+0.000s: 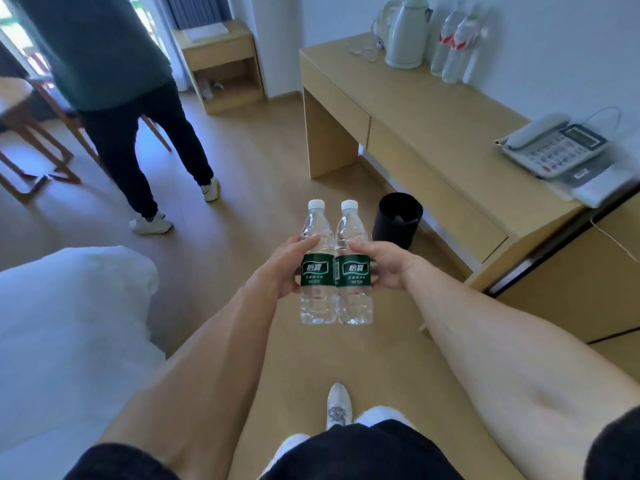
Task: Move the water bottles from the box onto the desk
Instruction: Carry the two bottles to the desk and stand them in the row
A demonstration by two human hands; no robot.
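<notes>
- left hand [280, 268] grips left bottle [317, 271] at its green label, thumb over the front; bottle upright, white cap up
- right hand [384, 265] grips right bottle [354, 271] the same way; upright, white cap up
- the two bottles touch side by side between the hands, held in the air above the floor [242, 174]; left of the counter [433, 133], not on it
- on the counter: kettle [405, 32] at far end, clear bottles [457, 43] just beside the kettle by the wall; phone [554, 147] at the near end
- black bin [396, 220] on the floor against the counter's front, just right of the held bottles
- bed [69, 341] well left of the counter; another person [114, 81] stands far left
</notes>
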